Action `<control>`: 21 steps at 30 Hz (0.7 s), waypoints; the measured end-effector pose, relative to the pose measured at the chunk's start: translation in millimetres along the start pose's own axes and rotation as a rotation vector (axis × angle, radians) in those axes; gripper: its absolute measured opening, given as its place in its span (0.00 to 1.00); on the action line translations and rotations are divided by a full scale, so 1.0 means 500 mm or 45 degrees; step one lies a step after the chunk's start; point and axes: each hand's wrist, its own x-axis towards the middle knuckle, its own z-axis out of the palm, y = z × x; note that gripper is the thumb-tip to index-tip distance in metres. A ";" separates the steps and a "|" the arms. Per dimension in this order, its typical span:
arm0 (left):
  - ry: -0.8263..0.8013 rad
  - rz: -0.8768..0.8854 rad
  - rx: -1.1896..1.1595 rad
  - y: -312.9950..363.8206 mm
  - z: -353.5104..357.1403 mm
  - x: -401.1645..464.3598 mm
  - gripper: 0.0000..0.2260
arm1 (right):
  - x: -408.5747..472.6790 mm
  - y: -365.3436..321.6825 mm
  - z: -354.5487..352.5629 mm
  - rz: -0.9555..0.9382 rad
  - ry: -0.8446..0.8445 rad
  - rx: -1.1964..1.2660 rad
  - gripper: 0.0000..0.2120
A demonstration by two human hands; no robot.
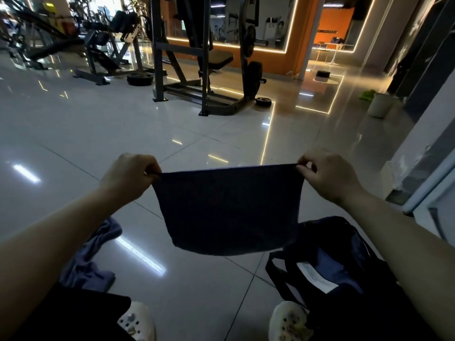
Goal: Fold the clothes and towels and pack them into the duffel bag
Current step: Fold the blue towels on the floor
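A dark blue towel [227,210] hangs in the air in front of me, folded to a short rectangle. My left hand [128,175] pinches its upper left corner and my right hand [327,175] pinches its upper right corner, so the top edge is stretched straight. Below my right forearm stands the dark duffel bag [344,274], open at the top, with blue fabric and a white label inside. A crumpled grey-blue cloth [93,257] lies on the floor under my left forearm.
I am on a glossy tiled floor [197,303], my two pale clogs [138,321] at the bottom edge. A weight rack with plates [209,70] stands ahead. A white bin [380,105] is at the right, near a wall.
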 end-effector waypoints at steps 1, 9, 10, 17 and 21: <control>-0.010 -0.002 0.000 -0.003 0.005 0.000 0.03 | -0.001 0.002 0.001 0.002 0.000 0.013 0.04; -0.251 -0.022 -0.047 -0.033 0.014 -0.010 0.03 | -0.025 0.012 0.008 0.109 -0.371 0.186 0.03; -0.342 0.025 0.026 -0.038 0.020 -0.016 0.04 | -0.029 0.010 0.013 0.098 -0.433 0.141 0.03; -0.789 0.167 0.327 -0.041 0.050 -0.056 0.06 | -0.064 0.009 0.042 0.112 -1.000 -0.069 0.04; -0.972 0.044 0.211 -0.062 0.084 -0.040 0.02 | -0.052 0.023 0.084 0.151 -1.140 0.109 0.05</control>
